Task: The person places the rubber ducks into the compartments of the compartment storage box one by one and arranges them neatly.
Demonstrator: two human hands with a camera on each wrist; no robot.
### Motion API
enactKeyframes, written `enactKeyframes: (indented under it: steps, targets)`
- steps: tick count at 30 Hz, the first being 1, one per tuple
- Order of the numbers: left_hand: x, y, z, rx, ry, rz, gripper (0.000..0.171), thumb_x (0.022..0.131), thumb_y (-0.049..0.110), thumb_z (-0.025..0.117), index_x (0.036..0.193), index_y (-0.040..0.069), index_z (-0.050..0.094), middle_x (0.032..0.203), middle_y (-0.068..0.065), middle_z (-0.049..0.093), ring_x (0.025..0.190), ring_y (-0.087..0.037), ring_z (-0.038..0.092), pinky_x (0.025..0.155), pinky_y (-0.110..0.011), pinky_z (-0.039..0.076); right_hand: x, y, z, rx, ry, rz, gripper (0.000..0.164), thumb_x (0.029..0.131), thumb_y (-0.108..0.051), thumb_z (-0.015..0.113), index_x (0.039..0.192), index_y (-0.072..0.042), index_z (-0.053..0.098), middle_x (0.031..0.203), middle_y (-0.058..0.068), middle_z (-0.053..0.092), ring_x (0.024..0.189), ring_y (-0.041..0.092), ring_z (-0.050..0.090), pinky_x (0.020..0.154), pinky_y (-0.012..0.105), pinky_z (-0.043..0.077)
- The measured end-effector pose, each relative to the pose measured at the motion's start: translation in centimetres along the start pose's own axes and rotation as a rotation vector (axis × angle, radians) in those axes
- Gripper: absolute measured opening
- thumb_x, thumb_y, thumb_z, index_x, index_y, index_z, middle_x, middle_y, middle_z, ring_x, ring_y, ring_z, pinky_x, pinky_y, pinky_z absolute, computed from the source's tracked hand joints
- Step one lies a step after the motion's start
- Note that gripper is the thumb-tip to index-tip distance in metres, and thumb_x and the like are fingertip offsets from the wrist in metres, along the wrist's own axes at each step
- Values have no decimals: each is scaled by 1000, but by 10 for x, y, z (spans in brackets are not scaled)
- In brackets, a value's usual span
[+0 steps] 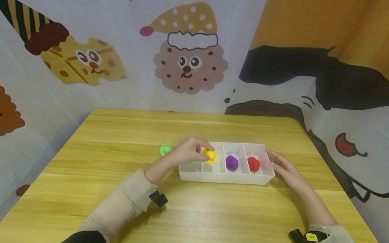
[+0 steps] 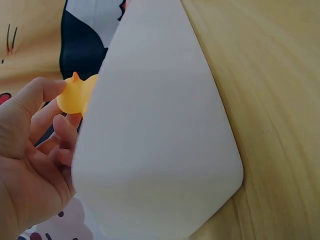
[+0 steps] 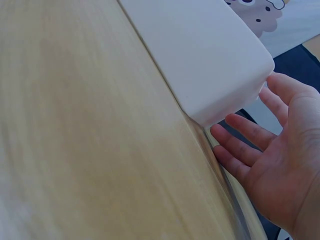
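Observation:
My left hand pinches a yellow toy duck between thumb and fingers, at the second compartment from the left of a white divided box. In the left wrist view the box's side partly hides the duck. A purple toy lies in the third compartment and a red toy in the rightmost one. My right hand touches the box's right end with loosely extended fingers; in the right wrist view the thumb is right at its corner. Behind the left wrist, a green toy duck sits on the table.
The box stands on a wood-grain table. A cloth with cartoon figures hangs behind the table's far edge. The left forearm crosses the table's front left part.

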State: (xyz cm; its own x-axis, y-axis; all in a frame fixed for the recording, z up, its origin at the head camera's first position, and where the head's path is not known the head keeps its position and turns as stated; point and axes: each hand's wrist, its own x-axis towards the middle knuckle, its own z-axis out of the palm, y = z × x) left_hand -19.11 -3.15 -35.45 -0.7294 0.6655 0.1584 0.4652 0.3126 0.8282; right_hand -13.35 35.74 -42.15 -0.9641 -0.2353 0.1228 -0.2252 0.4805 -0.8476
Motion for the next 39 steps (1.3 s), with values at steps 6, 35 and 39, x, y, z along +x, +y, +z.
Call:
enactKeyframes:
  steps: [6,35,39]
  targets:
    - [8,-7,3,42,-62,7,26,80,8,76,106,12,74,105,6,65,67,-16,54,58,-26,48,0,0,0,14,-5,0,48,102,-16,47,147,-6,35,139,28,41,114,-7,45,88,12,38]
    - [22,-20,11,176,-219,2,27,80,2,75,106,8,73,108,-1,68,101,-14,60,79,-22,50,0,2,0,38,-7,-23,47,102,-13,46,146,-3,35,137,26,44,114,-6,46,89,13,39]
    - [23,-21,12,194,-225,-35,26,80,3,75,106,10,74,109,1,68,107,-16,58,89,-27,46,1,2,0,40,-11,-20,47,102,-13,46,146,-4,35,138,24,44,115,-6,46,89,13,39]
